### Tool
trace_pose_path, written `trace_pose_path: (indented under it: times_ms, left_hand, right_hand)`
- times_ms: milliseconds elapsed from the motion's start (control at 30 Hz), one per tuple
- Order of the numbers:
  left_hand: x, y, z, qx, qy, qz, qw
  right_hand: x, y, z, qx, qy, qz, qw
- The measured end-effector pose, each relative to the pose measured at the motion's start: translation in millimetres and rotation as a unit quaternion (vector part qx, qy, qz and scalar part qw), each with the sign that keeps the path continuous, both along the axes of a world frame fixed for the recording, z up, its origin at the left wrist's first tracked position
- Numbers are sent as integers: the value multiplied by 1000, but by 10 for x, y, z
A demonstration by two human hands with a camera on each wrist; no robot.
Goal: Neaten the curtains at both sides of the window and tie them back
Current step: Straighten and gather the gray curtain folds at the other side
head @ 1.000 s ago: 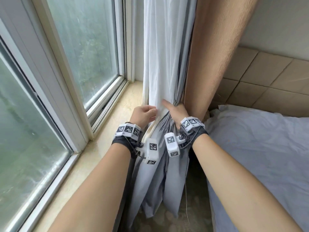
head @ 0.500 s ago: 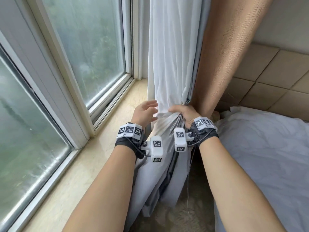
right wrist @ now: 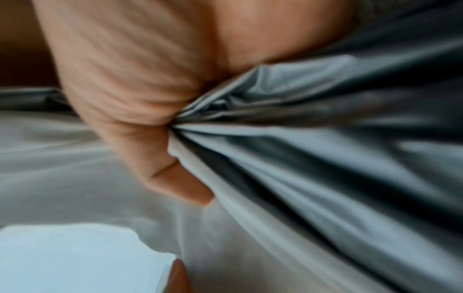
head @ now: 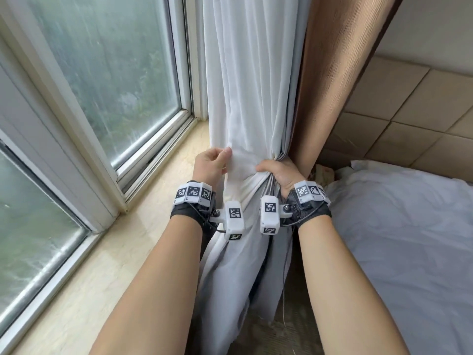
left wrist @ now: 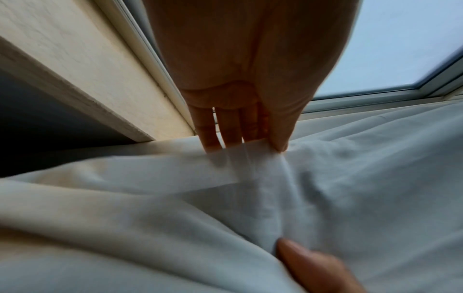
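Observation:
A white curtain (head: 250, 85) with a grey lining (right wrist: 300, 158) hangs beside the window, drawn into a bunch at sill height. My right hand (head: 279, 172) grips that bunch from the right, fingers wrapped tight round the folds (right wrist: 170, 138). My left hand (head: 212, 165) is at the bunch's left side. Its thumb and fingers (left wrist: 246, 146) pinch a flat white band of fabric (left wrist: 175, 174) that lies across the front of the curtain. Below the hands the curtain falls loose to the floor.
A brown outer curtain (head: 340, 73) hangs just right of the white one. The window (head: 115, 73) and its pale stone sill (head: 102, 265) run along the left. A bed with grey-white bedding (head: 409, 239) is at the right, below a tan padded wall panel (head: 409, 103).
My left hand opened its fingers half a second ago and now pinches the white band. My right hand has kept its grip on the gathered curtain.

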State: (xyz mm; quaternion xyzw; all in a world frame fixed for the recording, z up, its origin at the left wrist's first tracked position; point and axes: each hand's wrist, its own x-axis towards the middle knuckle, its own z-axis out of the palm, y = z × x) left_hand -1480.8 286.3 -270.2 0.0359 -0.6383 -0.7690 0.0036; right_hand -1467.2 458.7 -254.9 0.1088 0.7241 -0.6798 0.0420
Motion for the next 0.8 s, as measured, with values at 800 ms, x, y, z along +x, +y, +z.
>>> trace_pose_path:
  times_ms: [800]
  left_hand:
    - [355,-120,86,-6,-64,-171,983]
  right_hand:
    - [-47,-330,103,94,-22,2,995]
